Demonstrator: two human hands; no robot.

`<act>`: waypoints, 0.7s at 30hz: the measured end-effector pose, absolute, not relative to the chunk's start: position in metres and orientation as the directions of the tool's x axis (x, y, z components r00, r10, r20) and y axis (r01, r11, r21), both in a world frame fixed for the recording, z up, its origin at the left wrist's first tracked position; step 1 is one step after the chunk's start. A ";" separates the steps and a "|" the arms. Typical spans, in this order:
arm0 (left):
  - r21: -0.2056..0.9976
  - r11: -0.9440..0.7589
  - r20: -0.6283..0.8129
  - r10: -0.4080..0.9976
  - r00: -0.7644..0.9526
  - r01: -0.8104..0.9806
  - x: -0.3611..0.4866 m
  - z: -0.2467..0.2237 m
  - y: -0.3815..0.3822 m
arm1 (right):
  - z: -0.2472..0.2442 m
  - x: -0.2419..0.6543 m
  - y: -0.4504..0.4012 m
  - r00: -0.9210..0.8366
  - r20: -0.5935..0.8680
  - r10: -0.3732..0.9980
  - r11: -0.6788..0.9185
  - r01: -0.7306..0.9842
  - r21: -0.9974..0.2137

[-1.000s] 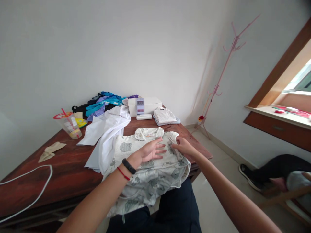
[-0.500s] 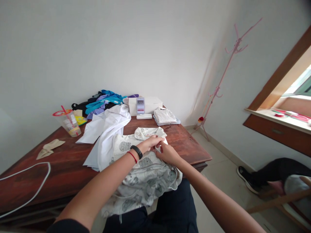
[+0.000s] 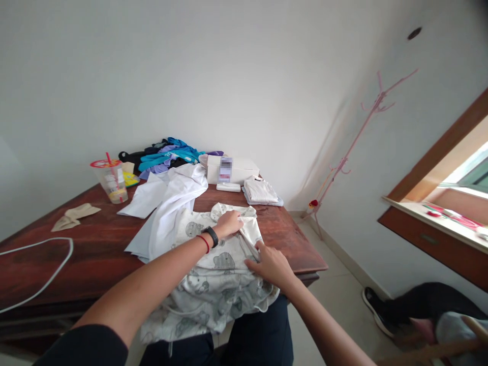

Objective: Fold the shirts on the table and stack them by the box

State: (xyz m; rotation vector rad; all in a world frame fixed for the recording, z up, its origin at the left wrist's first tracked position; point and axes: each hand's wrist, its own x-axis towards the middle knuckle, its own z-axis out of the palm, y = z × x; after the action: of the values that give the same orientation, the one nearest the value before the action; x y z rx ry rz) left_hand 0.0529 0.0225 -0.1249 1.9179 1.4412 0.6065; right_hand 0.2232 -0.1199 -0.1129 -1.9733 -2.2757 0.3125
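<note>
A cream pajama top (image 3: pixel 224 262) with grey animal prints lies half on the table edge and hangs in folds over my lap. My left hand (image 3: pixel 230 223), with a black band and red cord at the wrist, is closed on the garment just below its collar. Lower down on the right, my right hand (image 3: pixel 272 265) holds the garment's front edge, its thumb and index finger on the cloth. Between the two hands the pale front strip is stretched out. Part of the fingers on each hand is hidden.
White garments (image 3: pixel 173 203) lie left of the pajama top. Behind stand a plastic cup (image 3: pixel 114 183), a clothes pile (image 3: pixel 168 155) and a white box (image 3: pixel 242 170) with a phone (image 3: pixel 225 169). Folded shirts (image 3: pixel 261 190) sit at the right; a white cable (image 3: pixel 57 267) curves at the left.
My hands have moved apart: the left slightly up and left, the right down along the front edge. The cloth strip between them is now straighter. The camera view has tilted a little.
</note>
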 end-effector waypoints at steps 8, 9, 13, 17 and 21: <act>0.458 -0.417 -0.059 0.867 0.495 0.785 0.033 -0.104 0.087 | -0.115 0.215 -0.120 -0.179 -0.049 0.983 0.167 0.967 -0.194; 0.434 -0.433 -0.096 0.850 0.518 0.791 0.032 -0.103 0.095 | -0.116 0.215 -0.120 -0.182 -0.044 0.982 0.170 0.965 -0.197; 0.483 -0.473 -0.097 0.808 0.582 0.737 0.039 -0.100 0.112 | -0.120 0.216 -0.120 -0.189 -0.041 0.981 0.175 0.960 -0.220; 0.594 -0.427 -0.086 0.809 0.581 0.682 0.049 -0.095 0.119 | -0.124 0.217 -0.117 -0.194 -0.045 0.980 0.178 0.957 -0.229; 0.648 -0.354 -0.088 0.845 0.528 0.674 0.052 -0.084 0.118 | -0.126 0.218 -0.116 -0.185 -0.028 0.982 0.173 0.953 -0.248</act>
State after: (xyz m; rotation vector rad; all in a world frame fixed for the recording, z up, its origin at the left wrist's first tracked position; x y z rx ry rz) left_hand 0.0518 0.1177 -0.0841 2.1317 1.2270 0.3461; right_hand 0.2175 -0.1158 -0.1259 -1.9103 -2.2960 0.3157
